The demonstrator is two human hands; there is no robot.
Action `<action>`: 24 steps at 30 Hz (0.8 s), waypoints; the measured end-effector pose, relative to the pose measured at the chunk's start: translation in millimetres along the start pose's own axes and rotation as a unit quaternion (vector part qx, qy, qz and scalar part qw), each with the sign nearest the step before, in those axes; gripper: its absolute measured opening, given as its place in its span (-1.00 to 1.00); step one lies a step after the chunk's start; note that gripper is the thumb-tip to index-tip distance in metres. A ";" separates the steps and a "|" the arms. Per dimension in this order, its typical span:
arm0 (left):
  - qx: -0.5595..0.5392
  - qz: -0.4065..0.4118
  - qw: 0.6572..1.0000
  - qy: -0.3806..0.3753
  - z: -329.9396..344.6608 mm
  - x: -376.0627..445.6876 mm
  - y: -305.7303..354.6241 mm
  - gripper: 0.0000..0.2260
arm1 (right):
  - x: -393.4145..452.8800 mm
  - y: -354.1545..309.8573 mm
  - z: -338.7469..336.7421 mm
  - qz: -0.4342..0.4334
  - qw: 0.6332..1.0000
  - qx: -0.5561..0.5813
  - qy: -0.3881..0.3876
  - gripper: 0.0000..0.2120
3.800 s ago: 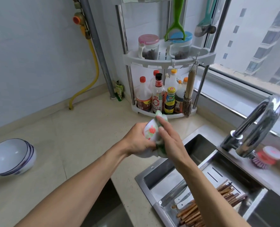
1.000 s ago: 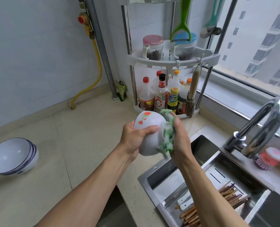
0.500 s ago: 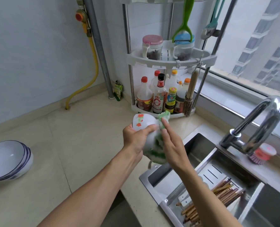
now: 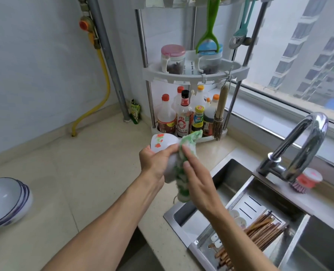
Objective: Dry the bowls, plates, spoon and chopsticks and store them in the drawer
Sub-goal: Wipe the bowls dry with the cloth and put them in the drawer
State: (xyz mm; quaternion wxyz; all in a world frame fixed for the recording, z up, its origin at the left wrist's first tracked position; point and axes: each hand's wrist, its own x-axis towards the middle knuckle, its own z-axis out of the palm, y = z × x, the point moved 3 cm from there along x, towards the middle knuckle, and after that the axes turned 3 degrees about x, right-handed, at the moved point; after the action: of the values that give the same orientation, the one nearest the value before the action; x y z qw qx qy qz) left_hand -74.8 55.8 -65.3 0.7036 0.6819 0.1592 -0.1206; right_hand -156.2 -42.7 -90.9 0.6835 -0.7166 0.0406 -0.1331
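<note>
Currently the drying step is in progress on one small bowl, white with red and green flower marks, held tilted above the counter just left of the sink. The left hand grips this bowl, thumb curled over its outer wall. The right hand presses a green-and-white cloth against the bowl's right side with fingers extended and laid flat on the cloth; whether the thumb pinches the cloth from behind cannot be determined.

Judged complete or nearly so: a stack of blue-rimmed bowls rests on the counter at far left, well apart from the sink, probably dried but not yet stored.

Judged remaining: a bundle of chopsticks lies in the sink's drain tray at near right. Small white pieces beside them may include the spoon; this is too small to confirm. No plates are identifiable. A dark opening at the counter's near edge may be the drawer, but this cannot be determined, and nothing is seen stored. The task appears to be less than half done.
</note>
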 end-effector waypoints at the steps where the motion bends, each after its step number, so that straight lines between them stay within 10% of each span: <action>1: 0.005 0.000 1.000 -0.008 0.1 1.7 1.5 -0.64 | -2.2 -2.8 1.7 -0.008 1.000 -0.013 -0.010 -0.60; 8: 0.079 0.005 0.981 -0.177 7.5 -10.9 12.6 -0.68 | 59.2 11.4 -42.3 0.124 0.985 0.098 0.072 -0.68; 13: -0.080 -0.045 0.989 -0.120 9.2 -10.4 4.8 -0.57 | 41.1 18.6 -30.9 0.182 0.922 0.313 0.134 -0.60; 24: -0.136 -0.012 0.990 -0.029 9.2 -1.6 3.3 -0.71 | 3.6 17.7 35.7 0.154 0.944 0.246 0.159 -0.52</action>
State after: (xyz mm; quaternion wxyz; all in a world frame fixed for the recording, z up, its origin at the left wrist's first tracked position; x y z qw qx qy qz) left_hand -74.4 46.6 -61.5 0.7928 0.5738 0.1620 -0.1261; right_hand -141.8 -10.1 -109.0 0.8355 -0.4805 0.2243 -0.1439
